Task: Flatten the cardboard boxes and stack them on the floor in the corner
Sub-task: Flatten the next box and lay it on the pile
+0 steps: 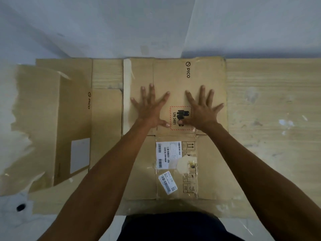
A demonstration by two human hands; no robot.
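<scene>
At the far edge of the floor point(271, 101), where it meets the wall point(104, 23), the flattened box point(170, 73) lies with its long axis running from the wall straight toward your body. Your left hand point(149, 108) and your right hand point(203, 110) are both laid flat on the far half of it, side by side. The fingers point(152, 89) of each hand are straight and spread wide, pressing the cardboard and gripping nothing, and the two thumbs nearly meet at the red-dashed mark point(174, 119). The relation that matters is this: both palms are beyond the cross crease point(173, 134), and the near half, the one with the shipping label point(167, 153), lies between your hands and your body with no hand on it. If that half needs pressing, I think you must draw the hands back toward yourself along the long axis, not sideways. The second box point(73, 119), also flat, lies to the left along the same wall, just beside the first. Your left hand is the nearer one to it. I cannot tell whether their edges overlap. To make one pile, my judgement is that the move goes to the left, and the left hand leads.
</scene>
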